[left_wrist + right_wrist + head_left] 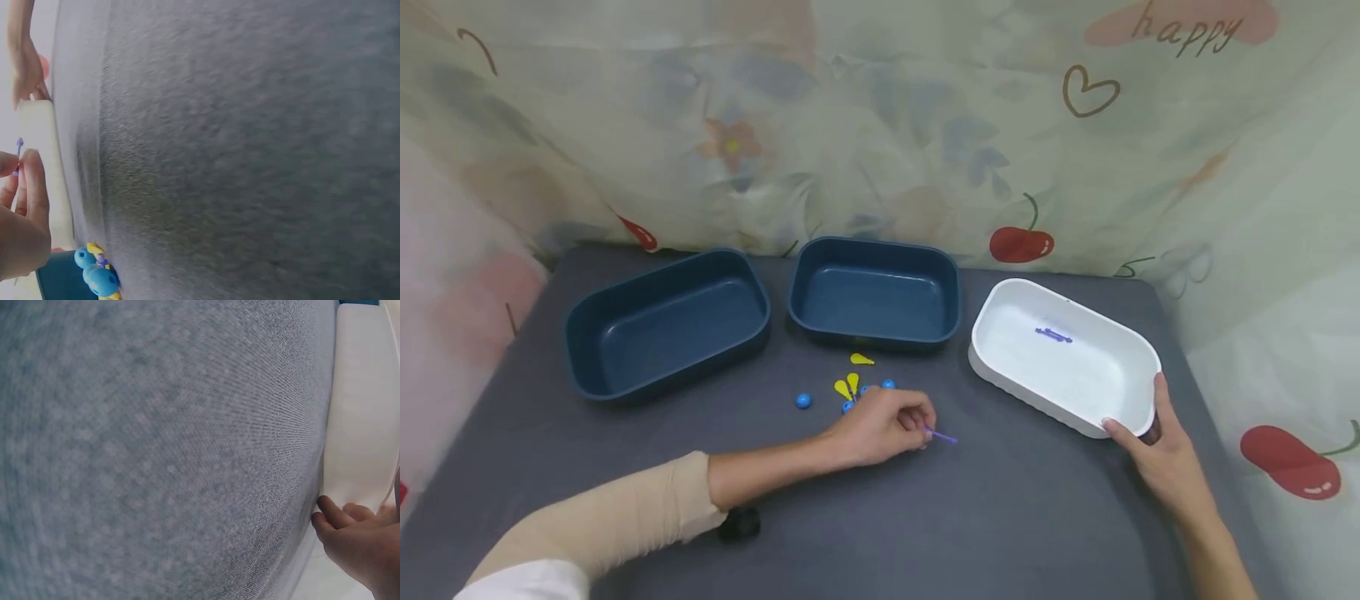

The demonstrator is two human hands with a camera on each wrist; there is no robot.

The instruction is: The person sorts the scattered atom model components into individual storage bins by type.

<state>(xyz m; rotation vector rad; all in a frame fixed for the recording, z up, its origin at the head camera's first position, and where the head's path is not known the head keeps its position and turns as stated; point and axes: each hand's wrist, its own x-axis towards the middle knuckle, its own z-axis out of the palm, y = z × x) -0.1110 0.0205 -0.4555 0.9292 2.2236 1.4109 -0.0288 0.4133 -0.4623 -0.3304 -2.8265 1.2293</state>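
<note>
My left hand point(880, 427) pinches a small thin purple stick point(945, 436) between thumb and fingertips, above the grey table. In the left wrist view the stick point(19, 145) points up from the fingertips, one end knobbed. Just behind that hand lie yellow teardrop-shaped pieces point(861, 359) and round blue beads point(803, 401), some partly hidden by it. At the right, my right hand point(1176, 475) grips the near right corner of a white bin point(1037, 390), thumb at the front rim and fingers along the side. Similar purple pieces point(1054, 335) lie inside the bin.
Two dark blue bins stand at the back, one at the left point(662, 385) and one in the middle point(880, 337). A black object point(740, 525) sits by the left forearm. A printed curtain point(880, 125) hangs behind the table point(1000, 533).
</note>
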